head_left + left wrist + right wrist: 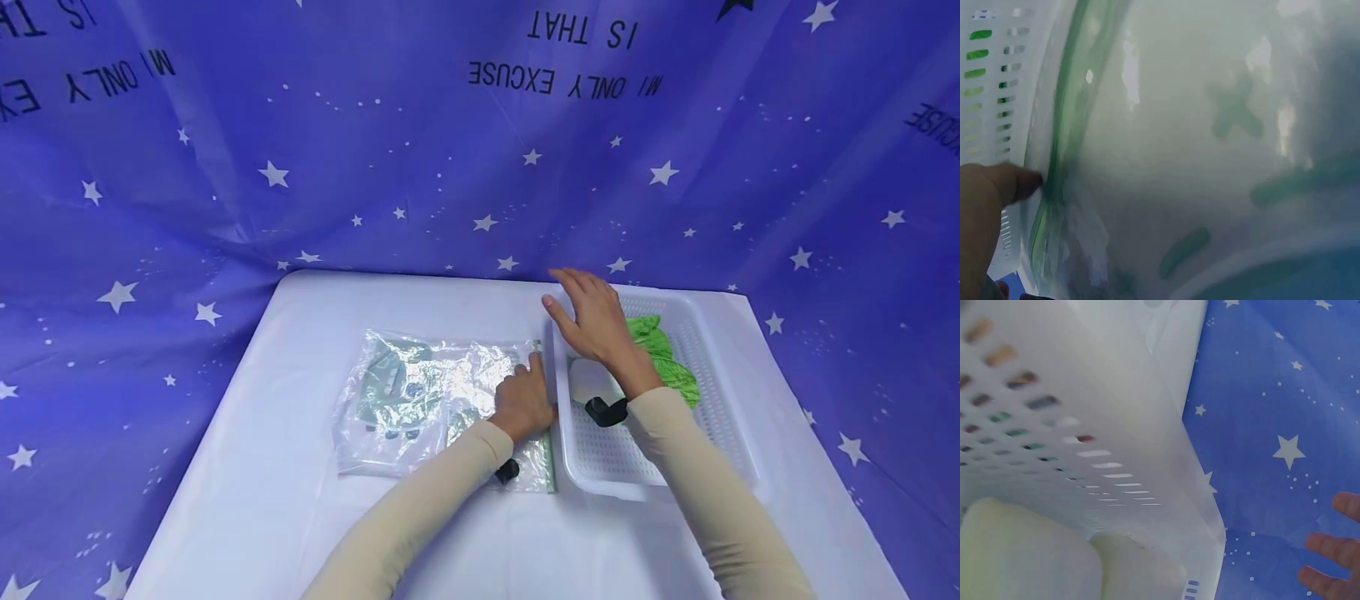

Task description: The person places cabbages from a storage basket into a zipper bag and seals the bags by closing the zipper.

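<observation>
In the head view, a clear zip bag (405, 392) with a green-edged opening and light green printed figures lies on the white table. My left hand (521, 400) is over the bag's right edge, index finger extended along it, the other fingers bent. From the left wrist, one fingertip (1025, 184) meets the green zip strip (1063, 125); the other fingers are mostly hidden. My right hand (596, 321) is over the left rim of a white perforated basket (716, 417), fingers spread and holding nothing. Inside the basket are crumpled leafy green pieces (667, 358) and a pale, rounded block (1029, 556).
The basket's left wall stands close beside the bag's zip edge. A second pale piece (1141, 569) lies near the first in the right wrist view. Behind the table (262, 467) hangs a blue curtain (420, 192) with white stars and lettering.
</observation>
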`<act>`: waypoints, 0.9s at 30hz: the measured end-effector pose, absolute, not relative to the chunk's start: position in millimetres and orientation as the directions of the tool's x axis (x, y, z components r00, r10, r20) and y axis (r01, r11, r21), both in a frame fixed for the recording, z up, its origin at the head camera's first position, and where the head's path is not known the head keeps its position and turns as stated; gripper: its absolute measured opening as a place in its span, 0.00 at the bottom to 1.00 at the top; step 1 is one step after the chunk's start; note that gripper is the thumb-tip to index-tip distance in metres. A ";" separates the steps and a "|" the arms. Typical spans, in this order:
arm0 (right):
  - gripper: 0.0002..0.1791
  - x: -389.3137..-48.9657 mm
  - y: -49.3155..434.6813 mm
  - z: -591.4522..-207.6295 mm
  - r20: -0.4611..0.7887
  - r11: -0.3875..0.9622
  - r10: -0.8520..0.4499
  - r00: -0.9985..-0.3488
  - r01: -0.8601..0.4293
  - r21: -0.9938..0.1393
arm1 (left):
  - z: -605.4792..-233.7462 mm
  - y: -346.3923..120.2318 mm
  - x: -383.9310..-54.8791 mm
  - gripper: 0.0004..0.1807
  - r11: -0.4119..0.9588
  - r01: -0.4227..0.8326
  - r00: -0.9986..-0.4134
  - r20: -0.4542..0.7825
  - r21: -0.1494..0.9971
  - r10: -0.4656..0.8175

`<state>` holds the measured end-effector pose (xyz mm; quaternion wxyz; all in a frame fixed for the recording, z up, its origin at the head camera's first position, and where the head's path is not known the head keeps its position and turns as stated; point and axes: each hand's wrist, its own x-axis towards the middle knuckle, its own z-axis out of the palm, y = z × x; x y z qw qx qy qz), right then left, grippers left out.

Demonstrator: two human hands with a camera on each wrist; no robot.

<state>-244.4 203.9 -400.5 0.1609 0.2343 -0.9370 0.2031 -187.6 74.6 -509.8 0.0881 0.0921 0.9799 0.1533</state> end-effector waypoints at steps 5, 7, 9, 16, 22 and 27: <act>0.31 -232.3 201.9 -401.7 0.418 0.787 -0.397 -0.817 -0.538 -0.303 | -510.3 61.3 -187.2 0.34 0.921 0.105 -0.965 -0.185 0.374 0.185; 0.31 -227.5 201.1 -401.0 0.427 0.779 -0.405 -0.809 -0.549 -0.302 | -510.0 53.3 -187.7 0.29 0.911 0.096 -0.961 -0.200 0.400 0.189; 0.31 -222.8 199.4 -400.0 0.436 0.768 -0.413 -0.799 -0.563 -0.305 | -508.9 44.9 -188.0 0.23 0.902 0.091 -0.960 -0.204 0.422 0.192; 0.27 -201.3 189.2 -402.2 0.479 0.735 -0.420 -0.771 -0.598 -0.319 | -504.9 7.6 -184.5 0.13 0.824 0.049 -0.956 -0.213 0.564 0.203; 0.22 -161.9 167.1 -399.7 0.505 0.668 -0.474 -0.721 -0.668 -0.327 | -499.1 -29.1 -175.9 0.16 0.663 0.134 -0.947 -0.101 0.737 0.304; 0.14 -117.0 136.8 -410.3 0.420 0.627 -0.555 -0.718 -0.693 -0.355 | -493.7 -51.2 -166.7 0.14 0.566 0.236 -0.919 -0.008 0.790 0.394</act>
